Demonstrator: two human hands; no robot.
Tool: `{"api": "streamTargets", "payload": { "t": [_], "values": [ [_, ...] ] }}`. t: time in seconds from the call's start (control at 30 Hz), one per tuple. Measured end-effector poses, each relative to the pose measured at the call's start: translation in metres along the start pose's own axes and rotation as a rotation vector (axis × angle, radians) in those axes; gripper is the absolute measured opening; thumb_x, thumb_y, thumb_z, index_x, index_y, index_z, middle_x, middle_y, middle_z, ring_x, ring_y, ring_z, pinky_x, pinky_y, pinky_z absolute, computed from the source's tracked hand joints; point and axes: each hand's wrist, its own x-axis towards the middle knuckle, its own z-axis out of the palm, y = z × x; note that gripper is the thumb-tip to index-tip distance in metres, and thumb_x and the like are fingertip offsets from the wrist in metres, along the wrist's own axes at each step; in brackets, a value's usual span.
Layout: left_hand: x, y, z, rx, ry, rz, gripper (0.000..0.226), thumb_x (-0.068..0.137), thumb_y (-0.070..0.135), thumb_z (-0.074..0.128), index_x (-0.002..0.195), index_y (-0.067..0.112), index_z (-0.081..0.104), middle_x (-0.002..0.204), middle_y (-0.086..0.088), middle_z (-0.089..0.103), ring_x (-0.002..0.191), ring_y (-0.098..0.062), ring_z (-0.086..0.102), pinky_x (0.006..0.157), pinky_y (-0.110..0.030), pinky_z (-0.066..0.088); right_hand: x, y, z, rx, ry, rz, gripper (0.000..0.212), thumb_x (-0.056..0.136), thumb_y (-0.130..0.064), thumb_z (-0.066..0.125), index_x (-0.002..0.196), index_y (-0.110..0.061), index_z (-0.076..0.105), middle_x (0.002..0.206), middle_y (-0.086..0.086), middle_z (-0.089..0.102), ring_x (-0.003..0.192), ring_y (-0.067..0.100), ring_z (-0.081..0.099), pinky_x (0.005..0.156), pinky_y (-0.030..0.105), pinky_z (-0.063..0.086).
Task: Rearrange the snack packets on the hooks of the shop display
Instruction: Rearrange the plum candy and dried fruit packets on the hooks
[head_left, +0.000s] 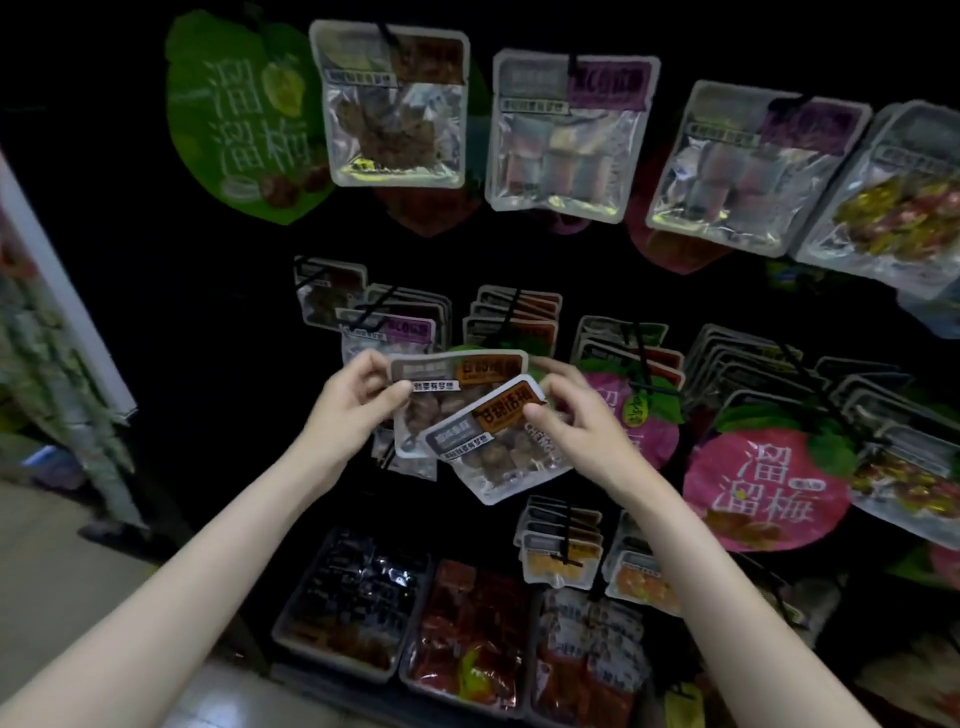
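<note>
Two clear snack packets with orange labels are held in front of the dark hook display. My left hand (358, 397) pinches the top left corner of the rear packet (452, 387), which hangs level. My right hand (566, 410) grips the front packet (498, 441) at its top right corner; that packet is tilted, its left end lower. The two packets overlap. Behind them on the middle row, a purple-label packet (387, 332) and stacks of orange-label packets (514, 317) hang on black hooks (506, 312).
The top row holds large clear packets (395, 104) and a green plum-shaped bag (234, 119). Pink plum bags (763, 488) hang at the right. Trays of wrapped snacks (467, 623) sit along the bottom. A person in patterned clothes (52, 374) stands at the left.
</note>
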Motion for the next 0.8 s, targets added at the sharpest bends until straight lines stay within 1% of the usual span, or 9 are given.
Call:
{"api": "streamTargets", "payload": {
  "t": [0.07, 0.1, 0.17, 0.23, 0.33, 0.47, 0.63, 0.73, 0.8],
  "values": [
    [-0.007, 0.0, -0.014, -0.109, 0.016, -0.045, 0.007, 0.087, 0.011, 0.055, 0.084, 0.013, 0.049, 0.086, -0.003, 0.067, 0.082, -0.013, 0.065, 0.075, -0.026, 0.054, 0.005, -0.002, 0.013, 0.004, 0.03, -0.033, 0.014, 0.094, -0.018, 0.054, 0.081, -0.012, 0.055, 0.129, 0.001, 0.046, 0.123, 0.018, 0.046, 0.093, 0.028, 0.043],
    [-0.011, 0.0, -0.02, -0.11, 0.034, -0.069, 0.006, 0.089, 0.01, 0.054, 0.085, 0.013, 0.051, 0.083, 0.002, 0.069, 0.08, -0.01, 0.066, 0.071, -0.023, 0.054, 0.007, -0.003, 0.022, -0.025, 0.057, -0.03, 0.015, 0.093, -0.018, 0.055, 0.082, -0.008, 0.055, 0.116, 0.003, 0.054, 0.109, 0.02, 0.053, 0.085, 0.032, 0.043],
    [-0.014, -0.005, -0.029, -0.055, 0.085, -0.109, 0.007, 0.091, 0.008, 0.053, 0.088, 0.015, 0.053, 0.084, 0.004, 0.07, 0.08, -0.008, 0.067, 0.069, -0.02, 0.053, 0.01, -0.008, 0.04, -0.077, 0.081, -0.032, 0.017, 0.092, -0.016, 0.056, 0.079, -0.005, 0.054, 0.079, 0.003, 0.055, 0.075, 0.019, 0.053, 0.064, 0.03, 0.034],
    [-0.014, -0.01, -0.04, -0.017, 0.131, -0.144, 0.01, 0.091, 0.007, 0.053, 0.09, 0.018, 0.053, 0.087, 0.003, 0.068, 0.081, -0.008, 0.066, 0.066, -0.019, 0.052, 0.014, -0.014, 0.06, -0.146, 0.043, -0.042, 0.014, 0.091, -0.014, 0.057, 0.078, -0.01, 0.052, 0.064, -0.005, 0.047, 0.06, 0.012, 0.044, 0.055, 0.027, 0.026],
    [-0.008, -0.017, -0.063, -0.068, 0.173, -0.167, 0.011, 0.087, 0.008, 0.058, 0.09, 0.017, 0.054, 0.081, 0.004, 0.069, 0.073, -0.007, 0.067, 0.058, -0.016, 0.05, 0.028, -0.022, 0.087, -0.162, 0.026, -0.057, 0.007, 0.091, -0.013, 0.057, 0.084, -0.014, 0.058, 0.066, -0.01, 0.05, 0.059, 0.004, 0.043, 0.055, 0.02, 0.03],
    [0.008, -0.025, -0.103, 0.063, 0.266, -0.113, 0.012, 0.085, 0.007, 0.063, 0.084, 0.016, 0.056, 0.077, -0.004, 0.064, 0.063, -0.001, 0.063, 0.056, -0.014, 0.049, 0.064, -0.041, 0.127, -0.143, 0.103, -0.072, 0.011, 0.089, -0.009, 0.059, 0.093, -0.007, 0.069, 0.079, -0.008, 0.061, 0.072, 0.001, 0.05, 0.06, 0.005, 0.035],
    [0.04, -0.031, -0.165, 0.287, 0.217, -0.023, 0.018, 0.084, 0.005, 0.065, 0.082, 0.021, 0.056, 0.08, 0.002, 0.061, 0.067, 0.002, 0.057, 0.06, -0.01, 0.046, 0.111, -0.061, 0.18, -0.078, 0.193, 0.025, 0.015, 0.09, -0.01, 0.058, 0.098, -0.006, 0.07, 0.083, -0.002, 0.065, 0.076, 0.006, 0.054, 0.06, 0.005, 0.036],
    [0.058, -0.042, -0.184, 0.234, 0.267, -0.08, 0.009, 0.087, 0.006, 0.062, 0.09, 0.012, 0.056, 0.081, 0.003, 0.058, 0.071, -0.005, 0.054, 0.056, -0.006, 0.043, 0.131, -0.072, 0.205, -0.071, 0.249, 0.072, 0.018, 0.091, -0.01, 0.058, 0.103, -0.006, 0.07, 0.095, 0.003, 0.07, 0.084, 0.008, 0.059, 0.066, 0.012, 0.037],
    [0.072, -0.048, -0.18, 0.195, 0.33, -0.115, 0.009, 0.088, 0.008, 0.06, 0.094, 0.011, 0.054, 0.084, 0.0, 0.057, 0.078, -0.012, 0.055, 0.064, -0.012, 0.046, 0.14, -0.076, 0.208, -0.07, 0.264, 0.113, 0.021, 0.092, -0.009, 0.056, 0.108, -0.006, 0.069, 0.1, 0.005, 0.07, 0.09, 0.011, 0.061, 0.067, 0.013, 0.038]
  ]
}}
